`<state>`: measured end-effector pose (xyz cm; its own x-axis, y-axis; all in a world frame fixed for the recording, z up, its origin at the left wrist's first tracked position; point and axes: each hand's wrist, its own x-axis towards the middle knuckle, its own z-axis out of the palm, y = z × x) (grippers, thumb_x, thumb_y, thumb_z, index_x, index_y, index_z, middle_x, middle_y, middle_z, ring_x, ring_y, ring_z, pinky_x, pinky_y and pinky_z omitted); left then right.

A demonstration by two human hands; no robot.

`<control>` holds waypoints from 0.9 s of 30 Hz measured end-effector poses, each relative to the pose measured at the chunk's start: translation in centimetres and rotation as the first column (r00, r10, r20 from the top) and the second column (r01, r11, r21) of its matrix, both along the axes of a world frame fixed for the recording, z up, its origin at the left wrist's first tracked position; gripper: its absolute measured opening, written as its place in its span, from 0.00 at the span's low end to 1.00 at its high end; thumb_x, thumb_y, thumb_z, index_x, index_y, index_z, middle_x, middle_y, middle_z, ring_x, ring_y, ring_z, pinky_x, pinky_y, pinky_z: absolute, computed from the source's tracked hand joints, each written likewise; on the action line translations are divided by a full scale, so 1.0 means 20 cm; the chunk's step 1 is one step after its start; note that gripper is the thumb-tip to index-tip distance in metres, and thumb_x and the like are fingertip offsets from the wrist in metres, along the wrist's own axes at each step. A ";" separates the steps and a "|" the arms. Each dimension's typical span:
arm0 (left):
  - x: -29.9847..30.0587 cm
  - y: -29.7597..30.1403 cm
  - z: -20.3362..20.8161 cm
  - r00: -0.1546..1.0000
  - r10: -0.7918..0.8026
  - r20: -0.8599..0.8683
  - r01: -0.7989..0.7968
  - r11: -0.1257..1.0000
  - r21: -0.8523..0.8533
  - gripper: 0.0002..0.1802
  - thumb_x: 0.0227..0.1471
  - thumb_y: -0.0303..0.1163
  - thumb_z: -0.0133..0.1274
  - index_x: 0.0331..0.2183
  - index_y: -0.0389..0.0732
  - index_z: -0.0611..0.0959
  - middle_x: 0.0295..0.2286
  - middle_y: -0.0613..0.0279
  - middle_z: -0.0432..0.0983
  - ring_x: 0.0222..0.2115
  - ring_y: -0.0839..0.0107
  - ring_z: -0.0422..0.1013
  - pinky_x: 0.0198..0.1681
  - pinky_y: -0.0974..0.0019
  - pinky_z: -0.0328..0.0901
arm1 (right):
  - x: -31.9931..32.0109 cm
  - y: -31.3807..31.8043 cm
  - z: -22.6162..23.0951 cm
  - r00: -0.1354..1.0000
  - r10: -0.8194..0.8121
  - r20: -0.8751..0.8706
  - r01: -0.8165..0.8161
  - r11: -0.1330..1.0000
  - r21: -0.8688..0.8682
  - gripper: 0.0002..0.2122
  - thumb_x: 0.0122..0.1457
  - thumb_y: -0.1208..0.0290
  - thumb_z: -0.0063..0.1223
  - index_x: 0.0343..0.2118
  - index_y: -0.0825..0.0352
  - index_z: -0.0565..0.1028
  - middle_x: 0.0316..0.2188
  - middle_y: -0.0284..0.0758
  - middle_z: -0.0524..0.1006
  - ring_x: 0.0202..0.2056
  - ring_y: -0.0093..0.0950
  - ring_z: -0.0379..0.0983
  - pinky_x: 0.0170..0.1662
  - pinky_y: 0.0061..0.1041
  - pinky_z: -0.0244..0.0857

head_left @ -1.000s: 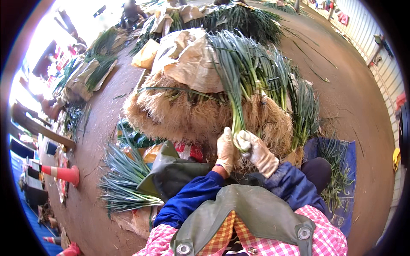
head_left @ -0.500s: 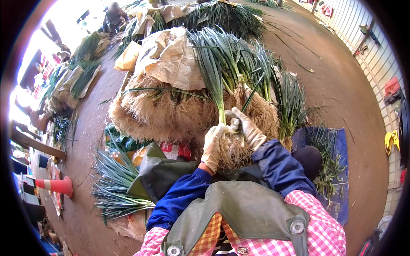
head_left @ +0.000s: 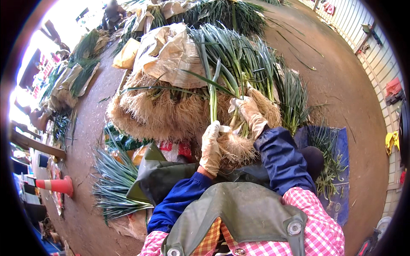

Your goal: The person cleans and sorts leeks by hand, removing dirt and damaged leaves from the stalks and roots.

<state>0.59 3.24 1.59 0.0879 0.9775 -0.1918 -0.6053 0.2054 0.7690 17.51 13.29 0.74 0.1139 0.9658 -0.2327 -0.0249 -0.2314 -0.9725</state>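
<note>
My gloved left hand (head_left: pixel 211 147) is closed around a green onion (head_left: pixel 213 102), its pale stem upright and its leaves pointing away from me. Just to the right, my gloved right hand (head_left: pixel 250 114) has its fingers bent against another green onion stem (head_left: pixel 233 120); they partly hide the grip. Below that hand, a tuft of stringy pale roots (head_left: pixel 237 147) hangs between my wrists. Right in front lies a large heap of green onions (head_left: pixel 171 112), roots toward me and leaves away, partly covered by a tan woven sack (head_left: pixel 171 53).
A bundle of green onions (head_left: pixel 117 183) lies on the floor to my left. On the right, a blue sheet (head_left: pixel 341 170) carries loose leafy scraps (head_left: pixel 326 164). Further left stands an orange cone (head_left: pixel 64 186). More onion piles (head_left: pixel 222 17) lie at the back, where a person (head_left: pixel 112 15) is.
My left hand has shifted slightly left with its onion. My right hand has moved up and turned inward onto a stem, and the two hands are further apart.
</note>
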 end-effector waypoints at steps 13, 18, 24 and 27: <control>-0.02 -0.05 0.08 0.793 -0.142 0.592 0.317 0.927 -0.202 0.21 0.60 0.49 0.48 0.32 0.38 0.76 0.21 0.66 0.66 0.22 0.74 0.63 0.26 0.68 0.63 | -0.22 -0.12 0.21 0.843 0.326 -0.427 -0.382 0.923 -0.049 0.16 0.59 0.57 0.54 0.34 0.69 0.77 0.14 0.21 0.66 0.14 0.12 0.57 0.18 0.13 0.53; -0.02 -0.06 0.04 0.769 -0.201 0.607 0.386 0.903 -0.190 0.26 0.59 0.50 0.46 0.37 0.34 0.78 0.30 0.51 0.77 0.29 0.59 0.74 0.34 0.60 0.71 | -0.24 -0.17 0.21 0.616 0.306 -0.726 -0.504 0.861 -0.065 0.09 0.59 0.66 0.52 0.29 0.66 0.76 0.14 0.23 0.69 0.13 0.11 0.59 0.14 0.14 0.53; 0.00 -0.05 0.05 0.970 0.115 0.212 -0.018 0.910 -0.413 0.24 0.62 0.47 0.44 0.42 0.34 0.78 0.31 0.54 0.77 0.23 0.68 0.71 0.29 0.66 0.71 | -0.17 -0.25 0.36 0.716 0.211 -0.665 -0.165 0.977 0.133 0.11 0.58 0.63 0.50 0.33 0.67 0.74 0.24 0.29 0.74 0.26 0.20 0.69 0.33 0.22 0.67; -0.07 -0.04 -0.07 0.985 0.001 0.173 0.043 0.966 -0.253 0.20 0.62 0.42 0.44 0.43 0.33 0.75 0.27 0.59 0.74 0.22 0.73 0.69 0.26 0.71 0.68 | -0.11 -0.17 0.27 0.688 0.361 -0.630 -0.134 0.916 0.378 0.11 0.59 0.63 0.51 0.33 0.68 0.73 0.28 0.33 0.75 0.29 0.24 0.72 0.41 0.24 0.69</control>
